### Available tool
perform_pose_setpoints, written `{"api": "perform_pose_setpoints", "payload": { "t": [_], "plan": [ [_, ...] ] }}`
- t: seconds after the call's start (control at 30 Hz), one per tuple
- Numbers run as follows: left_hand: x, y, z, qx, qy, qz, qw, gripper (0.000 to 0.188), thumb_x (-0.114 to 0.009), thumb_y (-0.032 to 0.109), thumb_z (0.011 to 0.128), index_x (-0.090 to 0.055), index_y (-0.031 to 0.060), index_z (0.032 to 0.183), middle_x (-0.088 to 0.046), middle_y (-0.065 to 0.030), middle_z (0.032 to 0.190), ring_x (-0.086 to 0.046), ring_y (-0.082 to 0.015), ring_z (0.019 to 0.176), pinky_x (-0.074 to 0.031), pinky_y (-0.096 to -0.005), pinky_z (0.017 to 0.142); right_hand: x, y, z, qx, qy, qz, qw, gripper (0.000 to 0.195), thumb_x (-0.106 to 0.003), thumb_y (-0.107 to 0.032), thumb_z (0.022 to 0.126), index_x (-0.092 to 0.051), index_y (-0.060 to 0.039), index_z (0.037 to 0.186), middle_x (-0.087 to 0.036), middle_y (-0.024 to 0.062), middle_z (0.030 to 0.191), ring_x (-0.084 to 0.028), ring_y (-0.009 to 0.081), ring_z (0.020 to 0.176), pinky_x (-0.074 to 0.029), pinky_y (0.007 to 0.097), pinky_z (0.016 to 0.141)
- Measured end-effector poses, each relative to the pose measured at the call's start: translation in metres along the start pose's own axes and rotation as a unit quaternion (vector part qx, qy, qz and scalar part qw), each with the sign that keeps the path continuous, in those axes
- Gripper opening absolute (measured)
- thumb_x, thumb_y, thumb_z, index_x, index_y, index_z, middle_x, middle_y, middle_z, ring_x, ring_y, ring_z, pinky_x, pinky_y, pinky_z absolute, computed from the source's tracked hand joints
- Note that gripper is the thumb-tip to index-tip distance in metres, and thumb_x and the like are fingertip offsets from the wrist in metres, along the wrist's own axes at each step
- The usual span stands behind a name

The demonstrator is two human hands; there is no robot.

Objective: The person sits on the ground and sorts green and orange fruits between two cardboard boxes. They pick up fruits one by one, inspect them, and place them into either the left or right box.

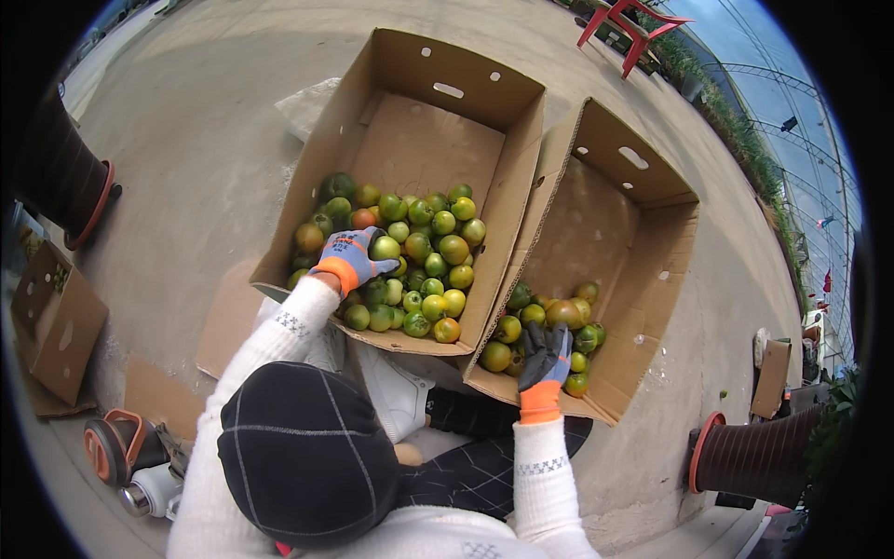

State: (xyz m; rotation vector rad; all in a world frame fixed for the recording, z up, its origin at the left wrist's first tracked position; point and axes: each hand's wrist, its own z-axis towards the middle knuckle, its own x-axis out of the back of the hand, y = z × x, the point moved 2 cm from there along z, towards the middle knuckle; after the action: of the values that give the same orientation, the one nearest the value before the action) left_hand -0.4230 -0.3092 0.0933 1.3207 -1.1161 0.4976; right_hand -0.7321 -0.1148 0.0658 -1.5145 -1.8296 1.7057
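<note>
My left hand (354, 256), in a grey and orange work glove, is shut on a pale green tomato (385, 247). It is inside the larger cardboard box (513, 175), above many green, yellowish and a few reddish tomatoes (434, 306) gathered at its near end. My right hand (547, 356), gloved alike, rests in the smaller cardboard box (646, 279) to the right. Its dark palm side faces up and its fingers lie apart among greenish tomatoes (496, 356), with nothing seen in its grip. A brownish-green tomato (563, 314) lies just beyond those fingertips.
Rounded black checked fabric (307, 454) stands between my arms. A white flask (151, 491) and a dark orange-handled container (115, 447) are at lower left. Another cardboard box (66, 328) sits at left. Brown ribbed pots (754, 454) stand on both sides. A red chair (632, 35) is far off.
</note>
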Motion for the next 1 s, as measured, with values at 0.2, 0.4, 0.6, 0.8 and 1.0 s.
{"api": "perform_pose_setpoints", "payload": {
  "t": [0.2,0.4,0.6,0.8,1.0],
  "plan": [
    [0.003,0.049,-0.022,-0.132,-0.210,-0.462,0.852,0.039,-0.067,0.036,0.092,-0.065,0.0013,0.109,-0.065,-0.0018,0.095,-0.057,-0.0101,0.090,-0.046,-0.0279,0.081,-0.051,-0.014,-0.057,0.167,-0.201,-0.175,0.949,0.054,-0.055,-0.010,0.097,-0.037,-0.0001,0.146,-0.044,0.0170,0.144,-0.051,0.0282,0.125,-0.042,0.0385,0.106],
    [0.010,0.076,-0.046,-0.332,-0.319,-0.353,0.814,0.044,-0.064,0.033,0.093,-0.060,0.0000,0.123,-0.068,-0.0058,0.106,-0.059,-0.0118,0.098,-0.047,-0.0299,0.086,-0.104,-0.034,-0.114,0.471,-0.343,-0.530,0.616,0.091,-0.078,-0.038,0.071,-0.039,-0.0042,0.147,-0.041,0.0197,0.147,-0.035,0.0374,0.138,-0.018,0.0547,0.116],
    [-0.008,0.077,-0.048,-0.256,-0.340,-0.308,0.851,0.039,-0.059,0.033,0.098,-0.063,0.0007,0.119,-0.067,-0.0032,0.097,-0.059,-0.0116,0.085,-0.049,-0.0318,0.081,-0.087,-0.019,-0.104,0.454,-0.380,-0.462,0.660,0.089,-0.085,-0.027,0.064,-0.047,-0.0032,0.141,-0.060,0.0167,0.122,-0.056,0.0377,0.110,-0.037,0.0493,0.106],
    [-0.018,0.018,-0.013,-0.068,0.003,-0.249,0.966,0.051,-0.071,0.033,0.087,-0.058,0.0097,0.131,-0.065,-0.0135,0.118,-0.061,-0.0209,0.107,-0.047,-0.0340,0.094,-0.066,-0.028,-0.055,0.187,-0.166,-0.159,0.955,0.054,-0.067,-0.022,0.092,-0.048,-0.0004,0.138,-0.058,0.0098,0.124,-0.059,0.0204,0.104,-0.053,0.0306,0.089],
    [-0.016,0.021,0.018,-0.042,-0.069,0.324,0.942,0.069,-0.065,0.035,0.086,-0.038,0.0228,0.149,-0.040,-0.0152,0.149,-0.036,-0.0362,0.138,-0.022,-0.0474,0.114,-0.008,-0.018,0.005,-0.170,-0.088,0.087,0.978,0.059,-0.056,-0.047,0.096,-0.043,-0.0082,0.139,-0.051,0.0199,0.137,-0.053,0.0324,0.122,-0.040,0.0462,0.108]
  ]
}}
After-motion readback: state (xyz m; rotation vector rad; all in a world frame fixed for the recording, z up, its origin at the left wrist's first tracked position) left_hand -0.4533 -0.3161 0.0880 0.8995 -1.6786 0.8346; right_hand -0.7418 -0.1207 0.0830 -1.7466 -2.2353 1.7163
